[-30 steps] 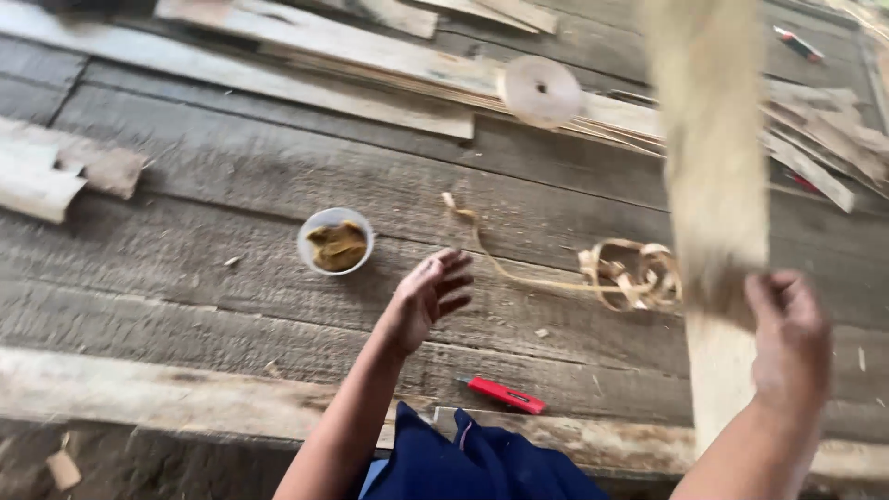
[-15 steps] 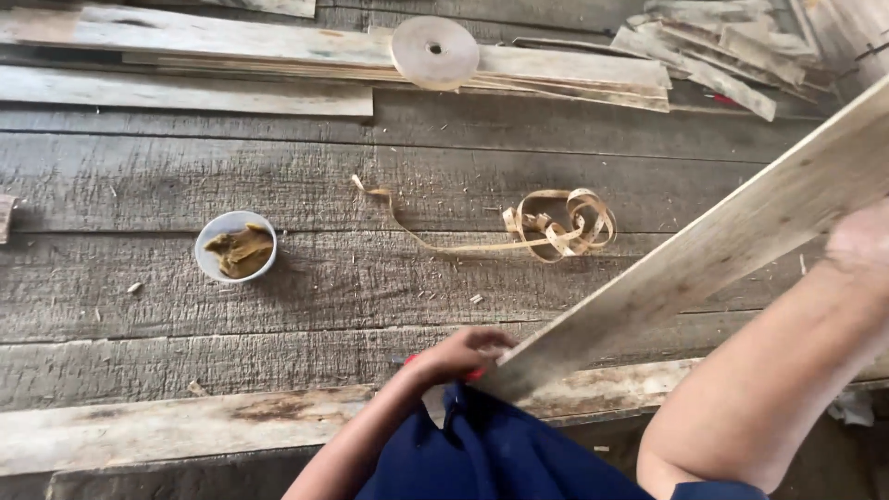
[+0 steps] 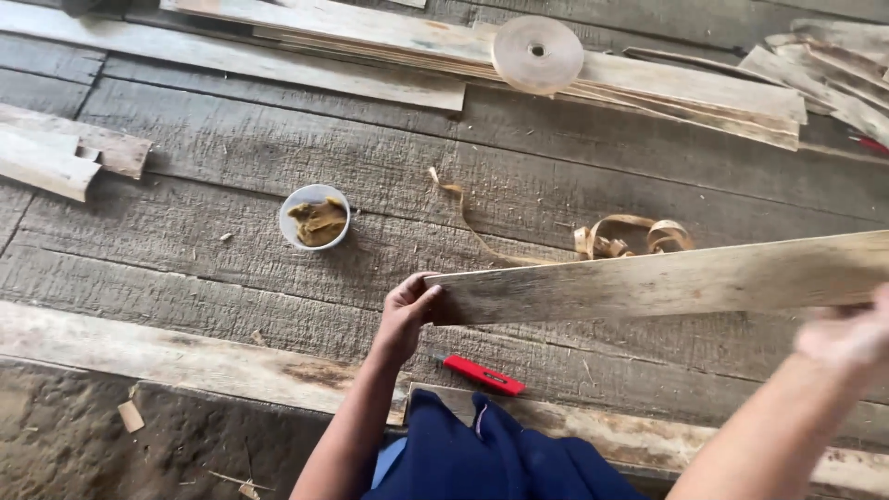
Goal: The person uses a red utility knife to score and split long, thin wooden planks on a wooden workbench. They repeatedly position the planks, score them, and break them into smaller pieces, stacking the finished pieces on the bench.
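Observation:
A long pale wooden plank [image 3: 667,278] lies almost level across the right half of the head view, above a grey plank floor. My left hand [image 3: 406,310] grips its left end, thumb on top. My right hand [image 3: 847,333], blurred at the right edge, holds the plank from below near its other end. A red utility knife [image 3: 482,374] lies on the floor just under the plank, in front of my blue-clad knees [image 3: 491,454].
A small white cup of tan paste [image 3: 316,218] stands left of centre. Curled strips of thin wood band [image 3: 630,236] lie behind the plank. A roll of band [image 3: 537,54] rests on stacked boards [image 3: 370,46] at the back. Short offcuts [image 3: 56,157] lie at the left.
The plank has swung down from a steep tilt to nearly level. My left hand, empty a second ago, now holds its left end. The view has shifted slightly.

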